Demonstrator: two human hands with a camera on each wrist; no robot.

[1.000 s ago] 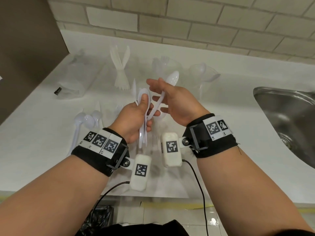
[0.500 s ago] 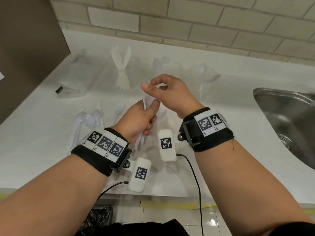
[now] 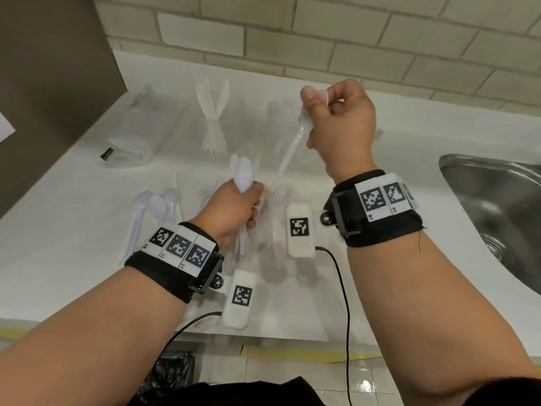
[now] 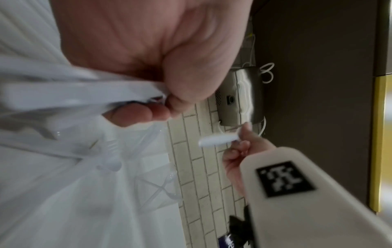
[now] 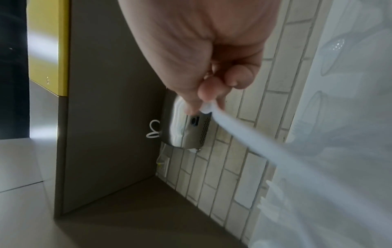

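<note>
Left hand (image 3: 234, 213), frame centre, grips bundle of white plastic cutlery (image 3: 243, 175) upright. Right hand (image 3: 341, 124), upper right of centre, pinches single white plastic spoon (image 3: 288, 155), handle slanting down-left.

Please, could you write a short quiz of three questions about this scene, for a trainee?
1. True or false: the right hand holds one plastic spoon raised above the counter.
2. What is in the grip of the left hand? A) a bundle of white cutlery B) a glass bottle C) a sponge
3. Fill in: at the right end of the counter there is a steel ____.

Key: 1 true; 2 A; 3 sink.
</note>
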